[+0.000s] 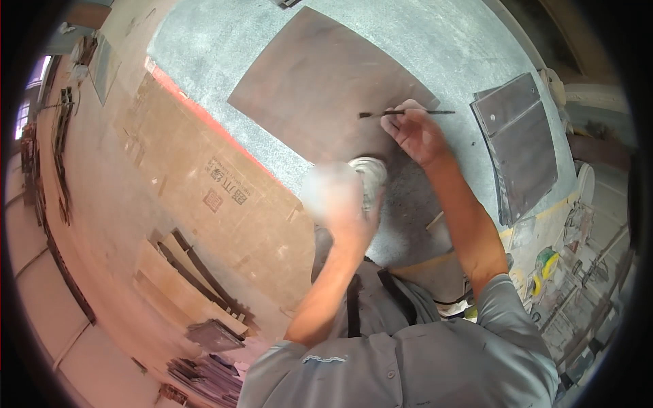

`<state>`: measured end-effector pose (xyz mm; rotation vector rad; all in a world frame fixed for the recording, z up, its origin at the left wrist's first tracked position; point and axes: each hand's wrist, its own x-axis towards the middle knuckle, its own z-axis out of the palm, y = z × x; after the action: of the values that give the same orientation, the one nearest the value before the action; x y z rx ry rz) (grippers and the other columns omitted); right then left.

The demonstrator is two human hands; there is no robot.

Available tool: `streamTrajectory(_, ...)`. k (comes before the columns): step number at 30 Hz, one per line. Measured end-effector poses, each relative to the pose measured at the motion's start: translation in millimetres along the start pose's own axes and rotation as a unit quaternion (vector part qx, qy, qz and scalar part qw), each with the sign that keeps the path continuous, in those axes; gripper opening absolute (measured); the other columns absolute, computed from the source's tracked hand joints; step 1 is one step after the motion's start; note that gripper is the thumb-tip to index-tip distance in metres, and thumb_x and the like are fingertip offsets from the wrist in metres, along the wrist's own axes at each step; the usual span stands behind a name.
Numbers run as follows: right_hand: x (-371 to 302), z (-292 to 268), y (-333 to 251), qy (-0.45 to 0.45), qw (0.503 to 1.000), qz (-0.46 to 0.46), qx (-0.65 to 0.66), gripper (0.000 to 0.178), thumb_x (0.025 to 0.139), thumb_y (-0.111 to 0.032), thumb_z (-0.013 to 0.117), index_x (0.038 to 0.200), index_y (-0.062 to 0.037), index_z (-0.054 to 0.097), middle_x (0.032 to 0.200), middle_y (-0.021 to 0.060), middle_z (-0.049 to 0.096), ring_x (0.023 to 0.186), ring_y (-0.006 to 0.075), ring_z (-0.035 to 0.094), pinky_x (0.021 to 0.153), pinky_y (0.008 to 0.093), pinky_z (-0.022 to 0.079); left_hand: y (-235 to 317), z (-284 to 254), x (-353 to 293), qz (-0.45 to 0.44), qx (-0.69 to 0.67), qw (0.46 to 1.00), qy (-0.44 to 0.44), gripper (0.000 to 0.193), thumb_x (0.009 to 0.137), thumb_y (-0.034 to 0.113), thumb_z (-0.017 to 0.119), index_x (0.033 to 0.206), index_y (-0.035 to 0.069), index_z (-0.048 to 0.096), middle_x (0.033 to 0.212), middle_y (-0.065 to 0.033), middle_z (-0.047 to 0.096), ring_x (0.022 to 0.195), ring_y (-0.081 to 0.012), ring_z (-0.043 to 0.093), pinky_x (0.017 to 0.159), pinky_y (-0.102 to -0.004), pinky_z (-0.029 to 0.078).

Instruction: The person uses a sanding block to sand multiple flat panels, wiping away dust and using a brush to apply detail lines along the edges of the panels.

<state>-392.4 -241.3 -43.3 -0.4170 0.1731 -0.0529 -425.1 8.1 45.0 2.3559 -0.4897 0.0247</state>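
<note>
My right hand [415,132] pinches a thin dark-handled brush [442,112], held level over the near right part of a large grey-brown sheet [320,81]. The brush's dark tip points left. My left hand [350,214] is smeared by motion near the sheet's close corner. Its fingers are around a whitish, rounded thing [371,173] with ring-like folds or edges; I cannot make out its kind. A pale round blur lies along the left side of that hand. The sheet lies flat on a pale blue-grey tabletop [211,41].
At the right stands a stack of dark grey panels [520,146]. Brown cardboard [197,163] with a red strip [218,129] along its edge lies left of the sheet. Wooden strips [197,272] are at lower left, and a yellow-green tape roll [544,262] is among clutter at lower right.
</note>
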Motion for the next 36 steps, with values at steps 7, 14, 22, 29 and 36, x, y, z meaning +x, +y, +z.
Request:
streamTrajectory(7,2.2,-5.4,-1.5,-0.028,0.995,-0.02,0.093,0.014,0.103,-0.013,0.064,0.113,-0.0056,0.071,0.111,0.0085,0.076,0.114,0.0268,0.071,0.113,0.0481,0.05,10.1,-1.8,40.2,0.048,0.042,0.996,-0.067,0.05,0.086,0.027,0.087,0.127,0.007,0.067,0.121,-0.0245,0.062,0.109,-0.0438,0.062,0.087,-0.0491,0.055)
streamTrajectory(14,-3.9,-1.4,-2.1,-0.013,0.997,-0.019,0.068,0.007,0.1,-0.008,0.064,0.106,-0.0065,0.067,0.111,0.0081,0.073,0.12,0.0254,0.064,0.114,0.0451,0.045,-67.9,-34.6,25.3,-0.119,0.132,0.984,0.027,0.043,0.096,0.027,0.08,0.128,0.002,0.065,0.118,-0.021,0.056,0.103,-0.0402,0.062,0.09,-0.0478,0.053)
streamTrajectory(22,1.5,-5.3,4.2,-0.022,0.996,-0.03,0.078,0.014,0.102,-0.009,0.063,0.113,-0.0062,0.07,0.117,0.0097,0.076,0.12,0.0273,0.069,0.113,0.0484,0.05,-34.5,2.1,98.9,0.041,0.125,0.989,-0.063,0.036,0.091,0.027,0.083,0.118,0.008,0.069,0.113,-0.021,0.059,0.101,-0.0414,0.063,0.086,-0.0498,0.054)
streamTrajectory(29,-0.2,-6.3,6.7,-0.034,0.994,-0.036,0.1,0.008,0.101,-0.008,0.064,0.109,-0.0086,0.067,0.115,0.0092,0.074,0.124,0.0293,0.065,0.114,0.0495,0.047,-97.0,-65.3,55.3,-0.191,0.134,0.972,0.004,0.034,0.098,0.031,0.075,0.115,0.002,0.068,0.123,-0.0208,0.063,0.11,-0.0411,0.066,0.091,-0.0489,0.054)
streamTrajectory(36,2.8,5.5,5.5,-0.018,0.996,-0.026,0.08,0.009,0.1,-0.007,0.069,0.108,-0.0058,0.072,0.09,0.0043,0.068,0.122,0.0254,0.066,0.114,0.0474,0.049,-32.6,13.0,42.1,0.044,0.127,0.989,-0.067,0.031,0.089,0.024,0.08,0.115,0.01,0.07,0.115,-0.019,0.06,0.105,-0.0413,0.062,0.085,-0.0515,0.054)
